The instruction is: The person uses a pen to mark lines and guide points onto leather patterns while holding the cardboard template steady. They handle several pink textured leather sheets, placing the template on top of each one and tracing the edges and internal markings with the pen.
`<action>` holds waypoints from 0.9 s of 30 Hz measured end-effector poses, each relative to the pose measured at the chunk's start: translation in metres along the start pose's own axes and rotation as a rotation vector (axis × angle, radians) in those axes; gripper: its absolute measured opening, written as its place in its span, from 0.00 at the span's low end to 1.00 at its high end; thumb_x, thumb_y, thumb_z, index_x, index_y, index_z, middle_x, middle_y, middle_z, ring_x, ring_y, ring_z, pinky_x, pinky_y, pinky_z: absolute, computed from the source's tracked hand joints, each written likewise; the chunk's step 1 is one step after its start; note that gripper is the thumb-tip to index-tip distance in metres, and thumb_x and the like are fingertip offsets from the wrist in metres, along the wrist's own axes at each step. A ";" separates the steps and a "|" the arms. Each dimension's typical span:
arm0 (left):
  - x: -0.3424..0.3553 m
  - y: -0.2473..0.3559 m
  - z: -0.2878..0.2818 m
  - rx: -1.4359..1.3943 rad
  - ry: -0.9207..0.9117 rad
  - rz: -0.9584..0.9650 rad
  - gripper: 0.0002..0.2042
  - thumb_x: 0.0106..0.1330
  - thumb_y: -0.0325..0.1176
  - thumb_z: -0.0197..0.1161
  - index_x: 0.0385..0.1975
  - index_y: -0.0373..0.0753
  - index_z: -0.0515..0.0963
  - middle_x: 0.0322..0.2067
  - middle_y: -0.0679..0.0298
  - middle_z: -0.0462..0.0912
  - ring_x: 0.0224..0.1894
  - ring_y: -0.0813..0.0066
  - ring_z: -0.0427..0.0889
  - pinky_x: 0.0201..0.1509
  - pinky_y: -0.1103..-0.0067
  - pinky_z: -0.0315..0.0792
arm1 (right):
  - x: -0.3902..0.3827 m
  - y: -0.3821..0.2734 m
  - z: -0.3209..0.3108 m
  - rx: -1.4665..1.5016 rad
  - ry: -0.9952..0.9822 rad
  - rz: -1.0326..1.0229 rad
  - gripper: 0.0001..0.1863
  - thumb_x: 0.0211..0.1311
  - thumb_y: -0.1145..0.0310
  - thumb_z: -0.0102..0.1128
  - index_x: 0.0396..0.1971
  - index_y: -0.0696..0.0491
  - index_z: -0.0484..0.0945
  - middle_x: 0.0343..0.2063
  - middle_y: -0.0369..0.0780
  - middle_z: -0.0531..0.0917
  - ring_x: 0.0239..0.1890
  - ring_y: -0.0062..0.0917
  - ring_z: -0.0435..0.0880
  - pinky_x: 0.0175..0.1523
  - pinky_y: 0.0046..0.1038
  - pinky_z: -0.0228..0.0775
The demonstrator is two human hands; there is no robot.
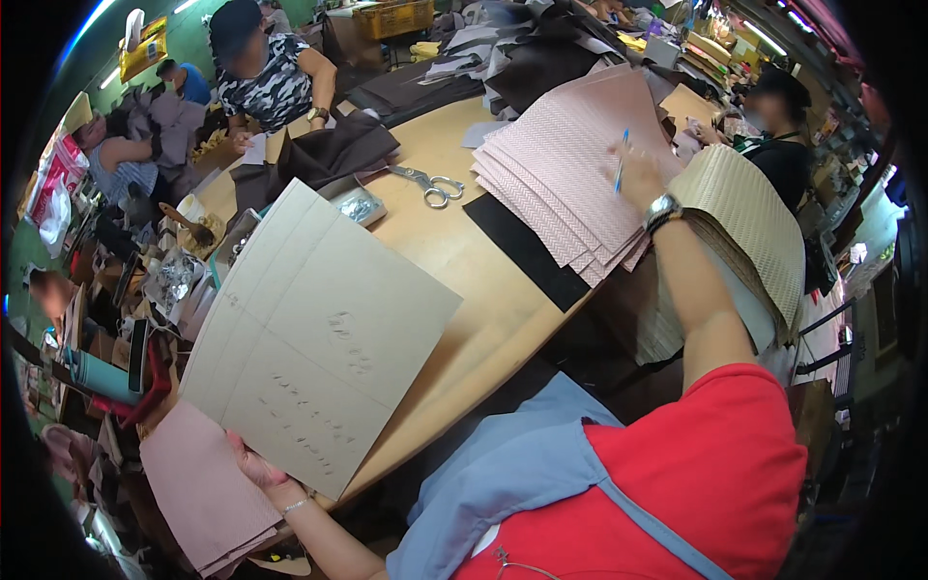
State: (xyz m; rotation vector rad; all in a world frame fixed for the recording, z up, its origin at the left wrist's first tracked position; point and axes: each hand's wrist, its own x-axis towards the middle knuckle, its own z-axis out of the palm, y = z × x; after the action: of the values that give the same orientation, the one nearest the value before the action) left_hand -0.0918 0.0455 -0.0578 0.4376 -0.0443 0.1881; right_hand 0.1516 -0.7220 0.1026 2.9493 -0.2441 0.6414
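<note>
The left hand (261, 471) grips the big grey card (309, 319) by its lower left edge, while the right hand (640, 177) is closed around a blue pen (621, 159) over the stack of pink sheets (570, 164). The card slants across the left part of the table (435, 266), its lowest corner by the table's near edge. Between card and stack runs a band of bare wood, with the scissors (414, 175) at its far end and a black sheet (527, 256) sticking out from under the pink ones. Right of the stack, a curled cream sheet (749, 208) crowds the right forearm.

Part of the left hand is behind the card, as is one side of the other pink sheets (198, 483) — whether the hand touches those, I cannot tell. Nor can I tell if the card rests on the wood or is lifted. The pen's tip is hard to make out, and the card covers the table's left side.
</note>
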 end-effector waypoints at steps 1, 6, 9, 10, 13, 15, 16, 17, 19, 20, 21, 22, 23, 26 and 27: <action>0.000 0.000 -0.001 -0.013 0.011 -0.015 0.24 0.77 0.41 0.56 0.67 0.35 0.71 0.68 0.55 0.74 0.70 0.56 0.71 0.76 0.55 0.61 | -0.016 -0.005 0.020 0.071 -0.102 0.022 0.24 0.66 0.51 0.65 0.58 0.44 0.76 0.53 0.48 0.83 0.56 0.45 0.81 0.62 0.51 0.67; 0.007 -0.015 0.026 0.003 0.040 -0.104 0.23 0.78 0.40 0.54 0.68 0.36 0.71 0.69 0.55 0.73 0.71 0.55 0.69 0.76 0.55 0.60 | -0.063 -0.061 0.082 1.100 0.078 -0.088 0.22 0.73 0.57 0.62 0.59 0.53 0.76 0.52 0.39 0.83 0.54 0.23 0.80 0.60 0.34 0.73; 0.001 -0.020 0.042 0.051 -0.019 -0.120 0.24 0.79 0.41 0.52 0.69 0.36 0.69 0.70 0.54 0.71 0.72 0.54 0.68 0.77 0.56 0.59 | -0.117 -0.166 0.010 1.500 -0.470 -0.172 0.24 0.75 0.54 0.61 0.62 0.54 0.75 0.54 0.36 0.81 0.55 0.21 0.79 0.58 0.24 0.75; 0.006 -0.023 0.047 0.096 -0.001 -0.100 0.24 0.79 0.41 0.51 0.70 0.37 0.68 0.71 0.54 0.70 0.72 0.55 0.68 0.77 0.55 0.59 | -0.127 -0.184 -0.016 1.743 -0.852 -0.087 0.25 0.74 0.55 0.62 0.62 0.55 0.75 0.56 0.36 0.81 0.54 0.19 0.80 0.55 0.24 0.77; 0.018 -0.013 0.073 0.237 0.128 -0.003 0.25 0.80 0.41 0.50 0.73 0.38 0.64 0.72 0.53 0.68 0.73 0.54 0.66 0.77 0.55 0.59 | -0.149 -0.216 -0.019 1.765 -1.041 -0.180 0.25 0.74 0.55 0.63 0.62 0.55 0.75 0.51 0.37 0.83 0.49 0.16 0.82 0.51 0.24 0.79; 0.018 0.013 0.066 0.341 0.269 0.098 0.26 0.81 0.41 0.50 0.74 0.38 0.62 0.73 0.52 0.66 0.74 0.54 0.65 0.77 0.55 0.59 | -0.156 -0.236 -0.030 1.916 -0.993 -0.083 0.24 0.71 0.56 0.66 0.59 0.56 0.77 0.42 0.36 0.85 0.42 0.14 0.82 0.46 0.22 0.78; 0.015 0.044 0.050 1.080 0.394 0.162 0.30 0.78 0.46 0.53 0.75 0.39 0.60 0.74 0.50 0.63 0.76 0.52 0.62 0.77 0.53 0.58 | -0.154 -0.238 -0.040 1.920 -1.031 -0.105 0.24 0.71 0.56 0.66 0.59 0.56 0.77 0.42 0.36 0.85 0.42 0.14 0.82 0.46 0.22 0.78; 0.000 0.063 0.037 1.818 0.520 0.189 0.35 0.76 0.52 0.56 0.76 0.40 0.58 0.75 0.49 0.61 0.77 0.51 0.58 0.77 0.52 0.57 | -0.151 -0.234 -0.048 1.742 -0.916 0.056 0.21 0.71 0.57 0.67 0.55 0.56 0.77 0.39 0.34 0.84 0.39 0.14 0.80 0.43 0.21 0.76; -0.006 0.045 0.061 2.574 1.064 -0.334 0.46 0.67 0.64 0.62 0.78 0.41 0.56 0.77 0.46 0.55 0.80 0.49 0.51 0.76 0.44 0.53 | -0.146 -0.219 -0.018 1.597 -0.677 0.080 0.13 0.73 0.61 0.65 0.46 0.53 0.77 0.31 0.29 0.81 0.34 0.11 0.78 0.36 0.19 0.71; -0.019 0.046 0.055 2.537 1.080 -0.330 0.50 0.63 0.67 0.63 0.78 0.41 0.55 0.77 0.46 0.55 0.80 0.48 0.49 0.75 0.41 0.51 | -0.141 -0.221 -0.029 1.833 -0.553 0.163 0.10 0.73 0.62 0.65 0.44 0.51 0.77 0.28 0.25 0.78 0.30 0.09 0.75 0.32 0.18 0.67; -0.030 0.047 0.041 2.496 1.098 -0.319 0.53 0.59 0.70 0.64 0.78 0.42 0.54 0.77 0.46 0.54 0.80 0.48 0.47 0.74 0.37 0.50 | -0.135 -0.209 -0.018 1.868 -0.507 0.193 0.14 0.75 0.60 0.61 0.50 0.53 0.75 0.37 0.29 0.78 0.38 0.14 0.76 0.41 0.22 0.68; -0.034 0.050 0.036 2.558 1.053 -0.342 0.50 0.62 0.70 0.61 0.78 0.43 0.55 0.77 0.46 0.56 0.80 0.49 0.50 0.72 0.36 0.52 | -0.128 -0.188 -0.002 1.832 -0.481 0.235 0.18 0.77 0.58 0.57 0.55 0.56 0.73 0.46 0.33 0.78 0.46 0.19 0.77 0.50 0.26 0.69; -0.039 0.053 0.030 2.629 0.978 -0.227 0.48 0.64 0.69 0.60 0.76 0.42 0.59 0.74 0.46 0.62 0.78 0.49 0.56 0.70 0.38 0.57 | -0.117 -0.157 0.022 1.767 -0.465 0.284 0.23 0.79 0.56 0.53 0.61 0.58 0.72 0.55 0.38 0.78 0.54 0.23 0.77 0.59 0.30 0.69; -0.037 0.045 0.046 2.664 0.944 -0.153 0.38 0.68 0.63 0.58 0.70 0.40 0.69 0.66 0.44 0.74 0.70 0.47 0.69 0.66 0.46 0.67 | -0.105 -0.159 -0.007 2.236 -0.442 0.287 0.24 0.81 0.61 0.48 0.68 0.59 0.69 0.63 0.44 0.78 0.62 0.32 0.79 0.67 0.35 0.72; -0.037 0.052 0.050 2.650 1.012 -0.173 0.38 0.68 0.63 0.58 0.70 0.40 0.69 0.66 0.44 0.74 0.70 0.47 0.69 0.66 0.46 0.67 | -0.102 -0.163 -0.016 2.243 -0.498 0.259 0.24 0.81 0.61 0.48 0.68 0.59 0.69 0.63 0.44 0.78 0.62 0.32 0.79 0.67 0.35 0.72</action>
State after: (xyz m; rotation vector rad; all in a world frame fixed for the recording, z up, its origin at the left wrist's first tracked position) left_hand -0.1386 0.0639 0.0063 2.8934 1.4125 0.1677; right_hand 0.0833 -0.5468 0.0617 5.2531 0.4905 -0.3216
